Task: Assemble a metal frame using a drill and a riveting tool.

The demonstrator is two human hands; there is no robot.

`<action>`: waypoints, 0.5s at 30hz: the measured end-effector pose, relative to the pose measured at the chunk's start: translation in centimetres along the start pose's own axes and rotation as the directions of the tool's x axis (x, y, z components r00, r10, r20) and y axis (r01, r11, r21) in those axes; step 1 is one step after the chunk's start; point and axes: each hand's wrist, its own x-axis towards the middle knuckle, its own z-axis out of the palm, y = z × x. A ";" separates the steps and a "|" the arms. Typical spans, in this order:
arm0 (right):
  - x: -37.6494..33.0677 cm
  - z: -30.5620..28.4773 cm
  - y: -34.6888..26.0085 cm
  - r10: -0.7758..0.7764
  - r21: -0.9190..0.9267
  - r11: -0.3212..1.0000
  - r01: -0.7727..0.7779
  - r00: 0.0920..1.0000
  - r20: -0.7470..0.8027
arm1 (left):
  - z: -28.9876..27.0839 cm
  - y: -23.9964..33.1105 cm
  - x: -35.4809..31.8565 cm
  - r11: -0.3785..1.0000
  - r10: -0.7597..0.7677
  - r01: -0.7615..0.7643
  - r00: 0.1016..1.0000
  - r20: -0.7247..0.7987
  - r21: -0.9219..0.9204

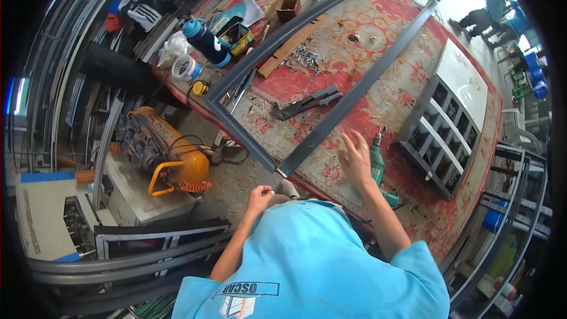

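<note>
My right hand (355, 158) is over the near part of the table with its fingers apart, holding nothing that I can see. Just right of it lies a green power drill (376, 162). My left hand (258, 199) hangs by my waist, off the table's edge, fingers curled; whether something small is in them is hidden. A long dark grey metal frame (361, 85) rests on the red patterned cloth (407, 77), its near corner (280, 171) close in front of me. Inside the frame lie a dark long-handled hand tool (310, 103), a wooden strip (293, 46) and scattered screws (308, 59).
A slatted dark panel with white strips (442, 130) lies on the table's right. At the left edge stand a blue bottle (207, 44), a white tub (185, 67) and a yellow tape measure (201, 88). An orange compressor (171, 145) is on the left. People (493, 9) stand far right.
</note>
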 end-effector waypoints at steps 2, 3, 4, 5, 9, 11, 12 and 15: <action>6.1 2.6 -1.2 -0.163 -0.046 0.985 0.166 0.985 0.050 | 0.3 0.7 -1.1 0.997 0.025 -0.023 0.999 -0.032 0.073; 8.7 3.9 -1.2 -0.215 -0.067 0.973 0.222 0.972 0.099 | 0.4 1.3 -1.4 0.996 0.004 -0.002 1.000 -0.017 0.091; 11.0 5.7 -0.4 -0.236 -0.160 0.954 0.255 0.963 0.130 | 0.6 2.0 -1.6 0.996 -0.003 0.005 1.000 -0.022 0.087; 12.9 7.7 0.4 -0.257 -0.247 0.924 0.291 0.953 0.162 | 0.6 2.5 -1.7 0.997 -0.002 0.001 1.000 0.004 0.081; 19.2 10.3 1.6 -0.212 -0.310 0.870 0.384 0.858 0.469 | 0.0 3.9 -2.1 0.999 -0.013 0.013 1.000 -0.003 0.051; 21.7 10.2 1.6 -0.174 -0.303 0.770 0.562 0.641 0.748 | -0.4 5.3 -2.4 1.000 -0.015 0.016 0.999 -0.049 0.020; 21.8 10.0 1.6 -0.171 -0.304 0.770 0.561 0.640 0.749 | -0.7 6.2 -2.2 1.000 -0.005 0.005 0.996 -0.085 -0.005; 21.0 8.1 0.7 -0.370 -0.136 0.809 0.572 0.674 0.640 | -1.7 7.4 -1.6 0.988 -0.032 -0.004 0.974 -0.226 -0.155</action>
